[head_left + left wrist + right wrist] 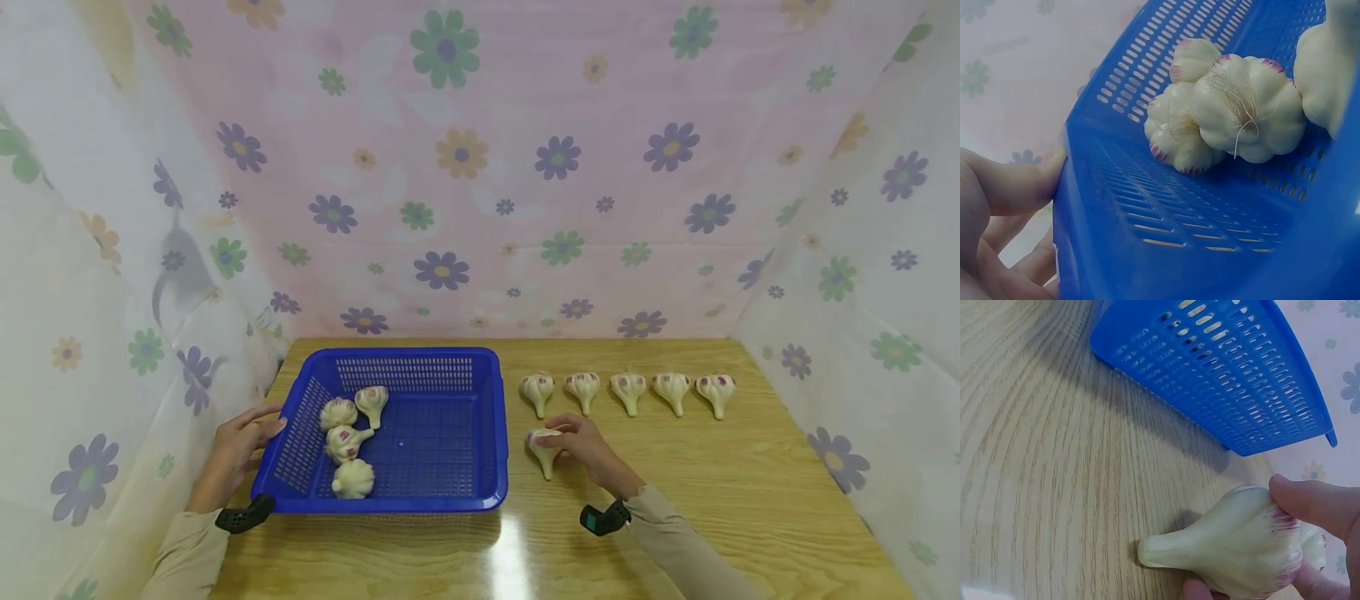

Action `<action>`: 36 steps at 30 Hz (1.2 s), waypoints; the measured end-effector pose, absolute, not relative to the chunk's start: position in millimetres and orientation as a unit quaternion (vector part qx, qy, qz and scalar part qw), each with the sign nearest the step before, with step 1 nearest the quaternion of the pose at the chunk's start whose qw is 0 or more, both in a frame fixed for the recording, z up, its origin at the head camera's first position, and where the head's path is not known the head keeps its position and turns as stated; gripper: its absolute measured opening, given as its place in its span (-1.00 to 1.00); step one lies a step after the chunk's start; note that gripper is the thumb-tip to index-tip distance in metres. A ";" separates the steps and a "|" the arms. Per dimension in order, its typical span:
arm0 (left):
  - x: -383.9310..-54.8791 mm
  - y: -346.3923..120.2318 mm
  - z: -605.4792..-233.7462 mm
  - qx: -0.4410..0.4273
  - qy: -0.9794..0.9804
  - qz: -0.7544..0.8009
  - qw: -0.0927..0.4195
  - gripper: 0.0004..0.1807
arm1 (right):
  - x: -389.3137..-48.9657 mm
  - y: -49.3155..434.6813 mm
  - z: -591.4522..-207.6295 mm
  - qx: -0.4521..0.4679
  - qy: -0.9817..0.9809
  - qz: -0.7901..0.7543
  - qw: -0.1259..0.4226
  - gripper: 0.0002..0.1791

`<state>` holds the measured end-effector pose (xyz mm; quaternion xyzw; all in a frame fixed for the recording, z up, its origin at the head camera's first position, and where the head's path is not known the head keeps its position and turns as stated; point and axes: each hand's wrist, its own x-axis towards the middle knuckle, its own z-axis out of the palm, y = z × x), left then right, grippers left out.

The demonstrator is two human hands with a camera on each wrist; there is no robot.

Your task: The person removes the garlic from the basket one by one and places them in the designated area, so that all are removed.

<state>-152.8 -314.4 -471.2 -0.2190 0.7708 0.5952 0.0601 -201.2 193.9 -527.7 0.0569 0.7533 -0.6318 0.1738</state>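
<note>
A blue plastic basket point(401, 504) stands on the left half of the table with several garlic bulbs point(1247, 109) at its left end. My left hand point(234, 454) holds the basket's left rim, thumb at the edge and fingers against the outer side. To the right of the basket, my right hand point(588, 450) grips a garlic bulb point(1235, 544) between thumb and fingers. That bulb's stem points toward me and lies at the tabletop. In the right wrist view, part of the bulb's far side is hidden by the fingers.
Several more garlic bulbs point(628, 392) form a row behind my right hand, stems toward me. The wooden table point(712, 483) carries everything, and flowered cloth point(480, 167) hangs at its back and sides. Dark straps point(603, 518) circle both wrists.
</note>
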 end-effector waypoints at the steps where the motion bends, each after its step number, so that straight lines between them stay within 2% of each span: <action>1: -152.6 -314.2 -471.0 -0.218 0.772 0.594 0.059 -0.37 | -200.8 193.8 -527.5 0.058 0.755 -0.630 0.173 -0.58; 16: -151.2 -313.8 -473.7 -0.217 0.766 0.602 0.063 -0.35 | -201.9 191.0 -518.8 0.036 0.782 -0.590 0.195 -0.44; 24: -152.4 -314.1 -472.4 -0.214 0.760 0.611 0.060 -0.37 | -213.6 192.3 -502.4 0.026 0.811 -0.556 0.181 -0.49; 30: -152.4 -314.9 -473.5 -0.212 0.758 0.614 0.065 -0.35 | -225.4 191.2 -485.1 0.014 0.811 -0.560 0.169 -0.42; 36: -152.5 -315.3 -473.0 -0.210 0.760 0.612 0.064 -0.34 | -228.5 181.9 -463.3 -0.027 0.782 -0.594 0.187 -0.40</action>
